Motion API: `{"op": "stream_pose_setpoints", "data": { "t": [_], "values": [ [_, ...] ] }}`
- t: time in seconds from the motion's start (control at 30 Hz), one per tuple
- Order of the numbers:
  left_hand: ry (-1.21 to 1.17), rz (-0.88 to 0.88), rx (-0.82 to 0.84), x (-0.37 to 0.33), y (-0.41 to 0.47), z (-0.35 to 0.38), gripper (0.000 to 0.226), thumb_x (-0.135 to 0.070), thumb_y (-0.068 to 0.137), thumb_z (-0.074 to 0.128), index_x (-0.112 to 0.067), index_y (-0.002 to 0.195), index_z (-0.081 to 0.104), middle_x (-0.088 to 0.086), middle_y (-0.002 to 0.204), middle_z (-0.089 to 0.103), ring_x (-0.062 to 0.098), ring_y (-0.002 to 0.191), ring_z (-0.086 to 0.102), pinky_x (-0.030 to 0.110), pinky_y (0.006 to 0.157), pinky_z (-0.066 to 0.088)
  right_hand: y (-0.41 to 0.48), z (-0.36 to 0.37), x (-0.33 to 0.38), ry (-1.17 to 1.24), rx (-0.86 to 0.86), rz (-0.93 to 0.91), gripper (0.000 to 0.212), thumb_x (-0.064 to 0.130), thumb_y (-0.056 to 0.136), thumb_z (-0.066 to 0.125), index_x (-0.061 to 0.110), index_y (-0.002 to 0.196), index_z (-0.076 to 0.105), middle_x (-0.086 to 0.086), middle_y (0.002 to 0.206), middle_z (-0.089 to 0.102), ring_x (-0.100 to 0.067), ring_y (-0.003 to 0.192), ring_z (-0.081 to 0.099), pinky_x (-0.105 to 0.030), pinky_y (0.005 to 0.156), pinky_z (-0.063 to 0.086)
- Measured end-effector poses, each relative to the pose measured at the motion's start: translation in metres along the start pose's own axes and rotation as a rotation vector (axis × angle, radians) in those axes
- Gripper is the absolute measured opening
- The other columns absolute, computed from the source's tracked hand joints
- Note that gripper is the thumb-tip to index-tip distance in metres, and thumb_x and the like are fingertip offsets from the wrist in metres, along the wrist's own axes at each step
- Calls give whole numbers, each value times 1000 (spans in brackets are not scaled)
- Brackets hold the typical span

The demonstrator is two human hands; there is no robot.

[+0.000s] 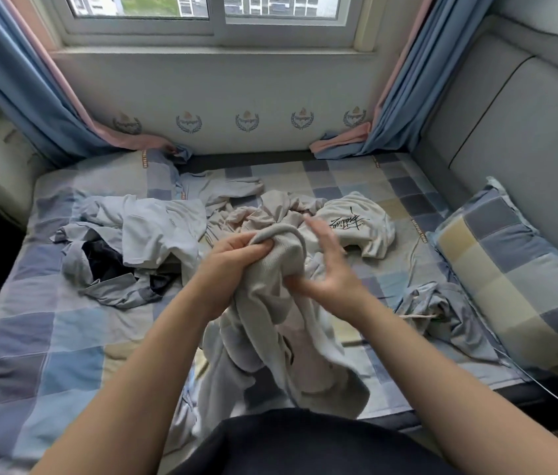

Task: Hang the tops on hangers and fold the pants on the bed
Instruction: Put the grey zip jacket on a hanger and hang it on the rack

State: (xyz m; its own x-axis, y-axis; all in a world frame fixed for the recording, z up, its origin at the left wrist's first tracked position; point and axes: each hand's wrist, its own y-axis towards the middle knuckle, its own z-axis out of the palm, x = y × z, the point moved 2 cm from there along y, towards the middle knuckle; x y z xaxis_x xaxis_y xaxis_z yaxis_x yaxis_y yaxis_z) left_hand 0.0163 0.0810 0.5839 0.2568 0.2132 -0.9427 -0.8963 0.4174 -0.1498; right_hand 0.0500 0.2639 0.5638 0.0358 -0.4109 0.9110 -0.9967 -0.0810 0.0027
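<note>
Left hand point(236, 257) clenched on beige garment point(270, 320) — held up off bed point(47, 320), probably to sort it. Right hand point(330, 269) fingers straight, loose — likely feeling for an edge.

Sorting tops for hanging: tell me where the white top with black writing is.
In the head view the white top lies on the bed, right of centre, beyond the right hand and left of the pillow.

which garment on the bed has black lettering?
The cream top just beyond the right hand, toward the pillow: black script across it. The beige one held by the left hand, the pale blue pile and the grey-blue one show no print.
</note>
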Motion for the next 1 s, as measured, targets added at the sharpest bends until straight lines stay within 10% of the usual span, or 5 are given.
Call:
{"op": "stream_pose_setpoints", "data": {
  "t": [0.2, 0.5, 0.73, 0.87, 1.0],
  "values": [
    [11, 104, -55, -16, -4, -5, 12, -20, 87, 69, -15, 85, 80, 6, 79, 73, 14, 71, 68, 21, 63, 55, 19, 25, -27, -258, -97, 134, 21, 27, 73, 49, 11, 78, 62, -11, 73, 64, -27, 74, 55, -38, 61, 35],
    [86, 280, -373, -36, 6, -67, 15, -35, 90, 65, -29, 86, 79, -10, 78, 72, 7, 75, 65, 20, 67, 54, -6, -36, -122, -521, -140, 605, 29, 3, 89, 54, 15, 62, 48, -26, 98, 69, -44, 99, 62, -36, 67, 34],
    [455, 18, -108, 17, 19, -50, 39, -26, 93, 70, -42, 127, 58, -7, 136, 59, 12, 131, 53, 31, 103, 48, 32, -46, -36, 192, -363, 540, 26, -5, 84, 43, 13, 71, 57, 3, 61, 50, -13, 56, 46, -23, 51, 37],
    [526, -203, 155, 56, 2, 1, 78, -64, 63, 85, -30, 128, 59, -5, 127, 65, 8, 114, 65, 32, 95, 55, 42, -26, 5, 640, -297, 607, 25, -4, 85, 37, 13, 72, 49, -7, 63, 45, -17, 57, 51, -28, 53, 50],
    [634, -27, -22, 87, 4, 26, 36, -30, 80, 74, -25, 113, 60, -3, 106, 70, 18, 103, 67, 46, 89, 55, 51, -21, 38, 857, -223, 546, 26, -2, 91, 38, 12, 71, 47, -9, 71, 44, -21, 70, 50, -35, 65, 53]
  ]
}}
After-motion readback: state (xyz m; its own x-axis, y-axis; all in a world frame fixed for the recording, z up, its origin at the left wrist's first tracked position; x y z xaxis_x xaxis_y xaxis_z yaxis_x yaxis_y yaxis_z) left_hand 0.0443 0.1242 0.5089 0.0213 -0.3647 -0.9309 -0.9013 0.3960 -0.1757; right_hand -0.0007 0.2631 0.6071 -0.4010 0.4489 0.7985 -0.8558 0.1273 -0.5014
